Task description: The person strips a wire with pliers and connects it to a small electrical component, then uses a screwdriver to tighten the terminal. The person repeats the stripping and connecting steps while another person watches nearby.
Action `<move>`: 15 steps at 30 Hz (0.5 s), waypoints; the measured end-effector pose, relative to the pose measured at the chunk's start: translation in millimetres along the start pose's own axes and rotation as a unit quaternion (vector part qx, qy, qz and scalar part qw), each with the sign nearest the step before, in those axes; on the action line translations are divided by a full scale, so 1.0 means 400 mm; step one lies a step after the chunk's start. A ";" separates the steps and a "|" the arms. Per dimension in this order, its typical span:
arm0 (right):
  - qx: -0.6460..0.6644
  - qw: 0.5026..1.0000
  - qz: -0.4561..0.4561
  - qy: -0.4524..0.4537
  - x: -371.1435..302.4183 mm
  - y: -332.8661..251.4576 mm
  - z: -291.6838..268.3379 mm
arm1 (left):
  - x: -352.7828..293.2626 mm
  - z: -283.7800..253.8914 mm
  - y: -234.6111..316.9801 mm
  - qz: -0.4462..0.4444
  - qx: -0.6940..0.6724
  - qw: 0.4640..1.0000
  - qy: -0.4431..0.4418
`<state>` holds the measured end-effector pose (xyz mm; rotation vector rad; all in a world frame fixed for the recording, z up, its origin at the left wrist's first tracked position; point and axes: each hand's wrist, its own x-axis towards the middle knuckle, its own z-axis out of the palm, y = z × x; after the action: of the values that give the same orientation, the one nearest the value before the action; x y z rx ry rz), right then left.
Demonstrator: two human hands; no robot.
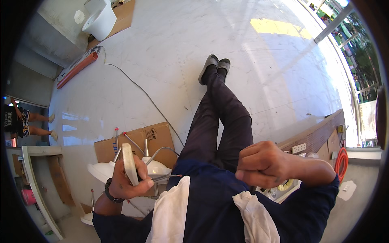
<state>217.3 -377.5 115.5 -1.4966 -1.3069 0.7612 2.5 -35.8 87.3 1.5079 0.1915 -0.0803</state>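
My left hand (121,182), with a black watch at the wrist, is closed around a pale flat slab with rounded edges (129,164). A thin grey cable or rod (164,177) with a small reddish tip sticks out past the thumb toward my lap; whether it joins the slab is hidden. My right hand (263,164) hangs over my right thigh with its fingers curled in, and what they hold, if anything, is hidden. White washbasins (158,167) with metal taps lie beyond and below my left hand. A white cloth (170,212) drapes down my chest.
Flattened cardboard (162,135) lies under the basins. A grey cable (139,87) crosses the tiled floor toward an orange pipe (79,69) and a white toilet (99,20). At right are a wooden board (312,131), a socket strip (299,148) and an orange hose (342,162). Another person (28,117) stands far left.
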 end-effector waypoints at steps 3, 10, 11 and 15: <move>-0.083 0.984 0.089 0.133 -0.102 0.000 -0.148 | 0.001 -0.049 -0.003 -0.048 0.063 0.995 0.063; -0.551 0.588 0.566 0.177 -0.101 0.349 -0.204 | 0.130 0.007 -0.141 -0.074 0.112 0.987 0.087; -0.547 0.683 0.400 0.271 -0.092 0.359 -0.165 | 0.150 0.023 -0.159 -0.079 0.129 0.984 0.097; -0.147 0.921 0.208 0.296 -0.036 0.266 0.057 | 0.202 0.130 -0.223 -0.036 0.040 0.985 0.162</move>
<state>231.5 -380.5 6.8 -2.0804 -0.6639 0.3153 70.6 -87.9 -12.1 1.5885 0.5102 0.1022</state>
